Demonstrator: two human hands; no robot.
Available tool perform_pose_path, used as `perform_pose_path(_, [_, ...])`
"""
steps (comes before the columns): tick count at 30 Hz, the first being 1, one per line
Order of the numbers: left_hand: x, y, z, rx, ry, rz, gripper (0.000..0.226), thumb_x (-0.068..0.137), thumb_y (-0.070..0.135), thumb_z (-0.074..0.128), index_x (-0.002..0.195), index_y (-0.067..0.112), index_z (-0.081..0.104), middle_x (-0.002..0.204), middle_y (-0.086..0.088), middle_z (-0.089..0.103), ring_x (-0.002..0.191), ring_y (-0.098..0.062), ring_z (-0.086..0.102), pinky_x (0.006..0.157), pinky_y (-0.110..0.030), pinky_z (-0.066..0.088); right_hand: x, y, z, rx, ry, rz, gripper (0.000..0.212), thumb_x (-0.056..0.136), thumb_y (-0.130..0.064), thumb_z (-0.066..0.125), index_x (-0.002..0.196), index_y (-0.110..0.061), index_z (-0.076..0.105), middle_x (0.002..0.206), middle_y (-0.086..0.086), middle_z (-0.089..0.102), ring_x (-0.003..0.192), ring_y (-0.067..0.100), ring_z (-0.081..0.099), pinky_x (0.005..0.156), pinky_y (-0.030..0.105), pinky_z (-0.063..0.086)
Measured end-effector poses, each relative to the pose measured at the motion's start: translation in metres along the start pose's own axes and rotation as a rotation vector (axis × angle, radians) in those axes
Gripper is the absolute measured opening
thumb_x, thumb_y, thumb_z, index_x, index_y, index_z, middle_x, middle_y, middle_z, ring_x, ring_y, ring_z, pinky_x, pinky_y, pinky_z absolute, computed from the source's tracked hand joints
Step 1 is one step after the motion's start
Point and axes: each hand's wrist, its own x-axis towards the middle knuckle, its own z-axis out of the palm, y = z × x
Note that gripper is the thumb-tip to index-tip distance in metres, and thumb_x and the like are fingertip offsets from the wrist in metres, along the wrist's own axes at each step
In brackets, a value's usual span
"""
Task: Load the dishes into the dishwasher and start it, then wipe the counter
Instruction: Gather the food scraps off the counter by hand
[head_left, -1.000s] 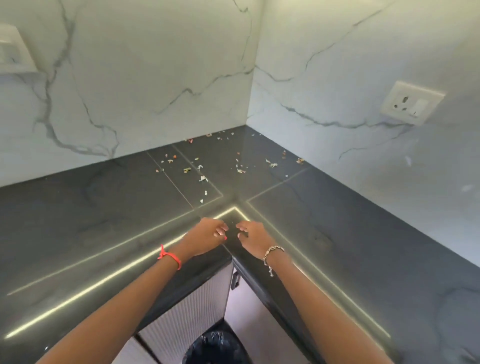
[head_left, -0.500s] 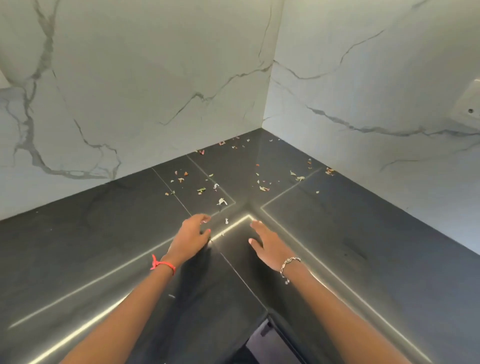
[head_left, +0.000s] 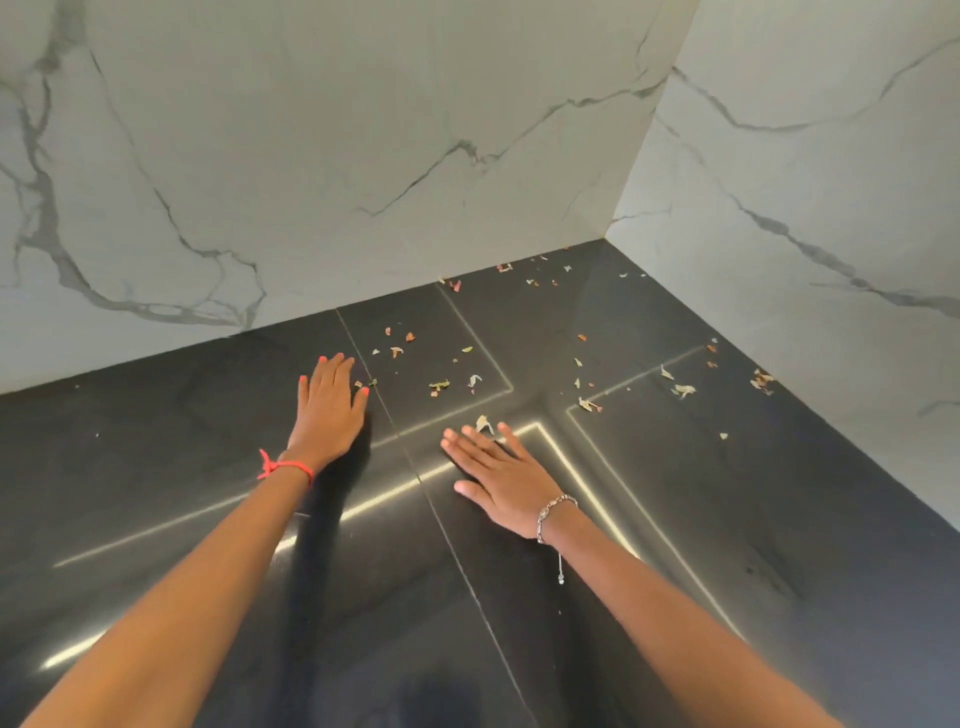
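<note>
From the head camera, my left hand (head_left: 330, 402) is flat over the dark polished stone counter (head_left: 156, 467), fingers straight, holding nothing. My right hand (head_left: 498, 475) is also spread and empty, its fingertips just beside one pale scrap. The small coloured food scraps (head_left: 439, 385) lie scattered from 12 to 2 o'clock, toward the corner of the white marble walls (head_left: 363, 156). I think both palms are low in order to gather these crumbs, as no cloth is visible.
</note>
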Motion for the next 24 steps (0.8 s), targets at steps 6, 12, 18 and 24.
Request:
perform_pose_path(6, [0.039, -0.025, -0.002, 0.073, -0.023, -0.017, 0.047, 0.101, 0.019, 0.031, 0.146, 0.005, 0.026, 0.155, -0.008, 0.019, 0.145, -0.021, 0.009, 0.116, -0.046, 0.004, 0.052, 0.021, -0.012, 0.093, 0.132, 0.22, 0.082, 0.079, -0.056, -0.02, 0.15, -0.021, 0.003, 0.15, -0.015, -0.017, 0.14, 0.004, -0.015, 0.111, 0.035, -0.018])
perform_pose_path(12, [0.047, -0.037, 0.007, 0.045, 0.049, 0.007, 0.045, 0.1, 0.009, 0.03, 0.145, 0.005, 0.031, 0.154, -0.007, 0.025, 0.144, -0.021, 0.018, 0.118, -0.036, 0.009, 0.109, -0.019, -0.009, 0.142, 0.092, 0.037, 0.059, 0.099, -0.045, 0.017, 0.15, -0.02, 0.004, 0.157, -0.01, -0.008, 0.142, 0.004, -0.011, 0.115, 0.038, -0.014])
perform_pose_path(18, [0.05, -0.043, 0.011, -0.045, 0.087, -0.023, 0.046, 0.098, 0.005, 0.03, 0.144, 0.01, 0.035, 0.153, -0.002, 0.028, 0.143, -0.014, 0.019, 0.118, -0.031, 0.009, 0.161, -0.037, -0.006, 0.034, 0.03, -0.037, 0.062, 0.097, -0.053, 0.019, 0.15, -0.023, 0.005, 0.157, -0.01, -0.001, 0.144, 0.005, -0.005, 0.116, 0.045, -0.011])
perform_pose_path(24, [0.049, -0.04, 0.012, -0.047, 0.141, -0.023, 0.046, 0.097, 0.001, 0.032, 0.142, 0.009, 0.039, 0.152, -0.001, 0.031, 0.142, -0.014, 0.022, 0.118, -0.03, 0.01, 0.138, -0.018, 0.002, 0.095, 0.09, 0.279, 0.068, 0.094, -0.056, 0.007, 0.15, -0.016, 0.003, 0.158, -0.002, -0.004, 0.145, 0.013, -0.006, 0.115, 0.043, -0.014])
